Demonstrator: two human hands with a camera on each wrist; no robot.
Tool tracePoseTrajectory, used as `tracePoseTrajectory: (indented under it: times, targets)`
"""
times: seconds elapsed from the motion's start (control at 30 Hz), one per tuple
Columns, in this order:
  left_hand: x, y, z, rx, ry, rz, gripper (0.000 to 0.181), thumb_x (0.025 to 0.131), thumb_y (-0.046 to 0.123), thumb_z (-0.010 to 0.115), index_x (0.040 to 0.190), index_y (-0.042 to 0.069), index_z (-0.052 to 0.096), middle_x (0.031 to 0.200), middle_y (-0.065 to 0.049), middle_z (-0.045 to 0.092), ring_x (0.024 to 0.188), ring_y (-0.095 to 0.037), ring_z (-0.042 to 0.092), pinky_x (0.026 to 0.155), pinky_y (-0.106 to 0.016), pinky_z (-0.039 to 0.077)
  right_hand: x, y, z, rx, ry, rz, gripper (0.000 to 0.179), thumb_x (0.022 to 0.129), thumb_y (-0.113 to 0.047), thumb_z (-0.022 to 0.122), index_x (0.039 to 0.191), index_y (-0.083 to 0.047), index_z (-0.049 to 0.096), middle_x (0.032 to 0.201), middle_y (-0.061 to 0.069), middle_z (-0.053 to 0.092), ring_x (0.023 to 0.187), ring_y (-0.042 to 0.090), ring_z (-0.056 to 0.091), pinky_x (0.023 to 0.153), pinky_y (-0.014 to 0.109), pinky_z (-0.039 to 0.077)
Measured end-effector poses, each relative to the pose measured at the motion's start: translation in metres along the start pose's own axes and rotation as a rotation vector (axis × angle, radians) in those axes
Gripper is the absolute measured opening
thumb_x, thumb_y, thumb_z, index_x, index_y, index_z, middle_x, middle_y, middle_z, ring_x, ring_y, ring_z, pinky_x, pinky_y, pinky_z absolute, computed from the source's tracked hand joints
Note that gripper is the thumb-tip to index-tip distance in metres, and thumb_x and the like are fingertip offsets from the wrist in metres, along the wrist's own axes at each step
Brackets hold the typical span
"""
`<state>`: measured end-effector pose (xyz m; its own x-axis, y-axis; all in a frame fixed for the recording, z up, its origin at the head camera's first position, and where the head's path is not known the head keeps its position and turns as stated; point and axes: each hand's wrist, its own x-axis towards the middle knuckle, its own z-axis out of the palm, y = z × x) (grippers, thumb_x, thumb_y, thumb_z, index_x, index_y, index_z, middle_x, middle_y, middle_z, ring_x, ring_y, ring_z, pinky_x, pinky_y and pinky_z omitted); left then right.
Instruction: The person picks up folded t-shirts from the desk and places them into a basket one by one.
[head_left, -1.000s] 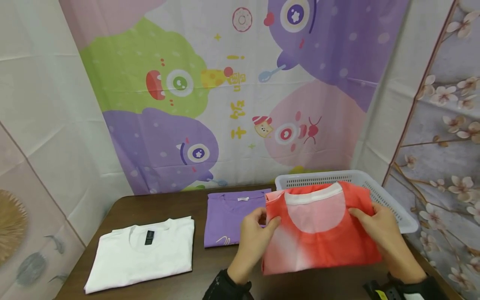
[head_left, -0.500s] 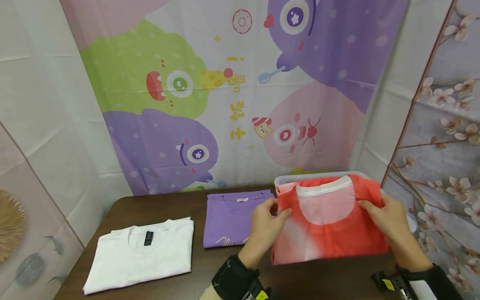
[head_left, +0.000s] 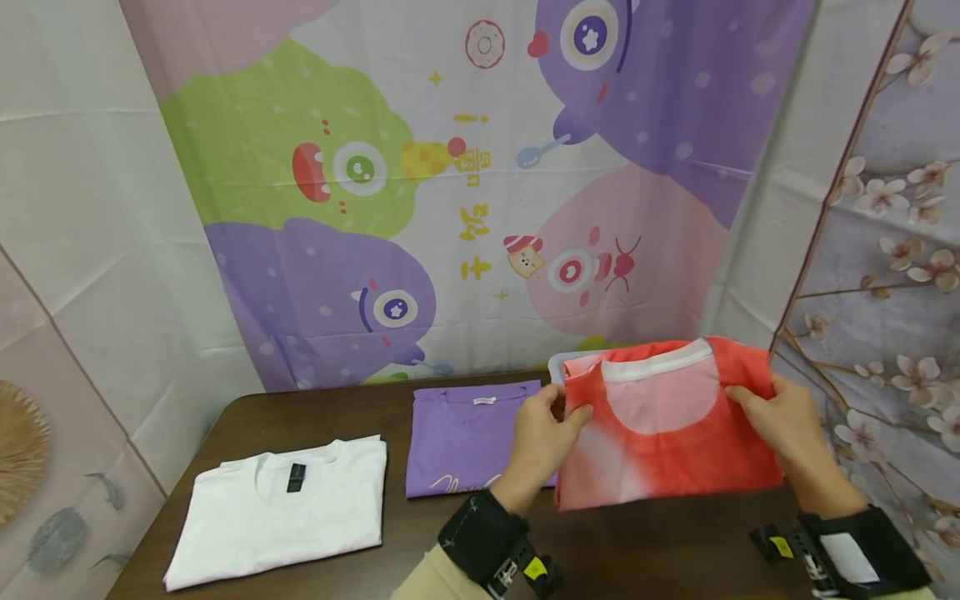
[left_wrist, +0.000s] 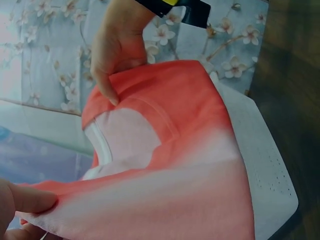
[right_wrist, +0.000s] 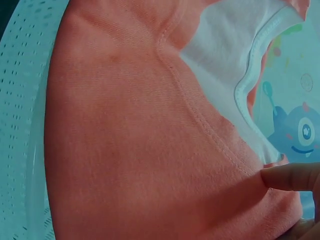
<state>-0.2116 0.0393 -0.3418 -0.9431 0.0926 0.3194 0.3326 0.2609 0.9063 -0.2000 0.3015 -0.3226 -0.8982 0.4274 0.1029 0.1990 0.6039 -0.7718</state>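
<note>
One folded red-and-white shirt [head_left: 667, 462] is held above a dark table [head_left: 645, 550] in the head view, pinched at its shoulders by a left hand [head_left: 542, 443] and a right hand [head_left: 782, 423]; a purple shirt [head_left: 457, 442] and a white shirt [head_left: 300, 517] lie folded nearby. From the left wrist, a white basket [left_wrist: 267, 165] shows behind the cloth. From the right wrist, the right thumb [right_wrist: 287, 177] presses fabric near the pale collar [right_wrist: 245, 90].

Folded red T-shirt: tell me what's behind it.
Behind the folded red T-shirt is a white perforated basket, with the cartoon curtain farther back. The head view shows only a bit of rim, the wrist views some perforated side. The basket's inside is mostly covered; any contents cannot be told.
</note>
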Motion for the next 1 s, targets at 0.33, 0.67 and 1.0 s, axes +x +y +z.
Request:
tracePoseTrajectory:
  times: [0.33, 0.67, 1.0]
  targets:
    - [0.012, -0.003, 0.006, 0.039, 0.021, 0.061, 0.016, 0.084, 0.011, 0.070, 0.095, -0.001, 0.069, 0.081, -0.013, 0.070, 0.070, -0.006, 0.055, 0.062, -0.014, 0.043, 0.012, 0.007, -0.004, 0.016, -0.008, 0.002, 0.056, 0.097, -0.030, 0.050, 0.133, 0.012, 0.043, 0.123, 0.037, 0.053, 0.082, 0.026, 0.060, 0.065, 0.031, 0.056]
    - [0.028, 0.002, 0.020, 0.029, 0.007, 0.060, 0.019, 0.085, 0.013, 0.070, 0.100, 0.001, 0.069, 0.088, -0.013, 0.072, 0.075, -0.009, 0.059, 0.065, -0.015, 0.046, 0.025, 0.007, -0.007, 0.016, 0.070, 0.011, 0.054, 0.097, -0.028, 0.050, 0.133, 0.011, 0.045, 0.126, 0.036, 0.053, 0.088, 0.033, 0.060, 0.068, 0.032, 0.053]
    - [0.041, 0.000, 0.034, 0.014, 0.012, 0.117, 0.018, 0.085, 0.011, 0.069, 0.101, 0.001, 0.070, 0.088, -0.015, 0.073, 0.077, -0.016, 0.065, 0.063, -0.013, 0.046, 0.036, 0.015, -0.011, 0.042, 0.110, 0.052, 0.056, 0.097, -0.027, 0.048, 0.138, 0.010, 0.041, 0.135, 0.035, 0.047, 0.107, 0.046, 0.052, 0.095, 0.058, 0.047]
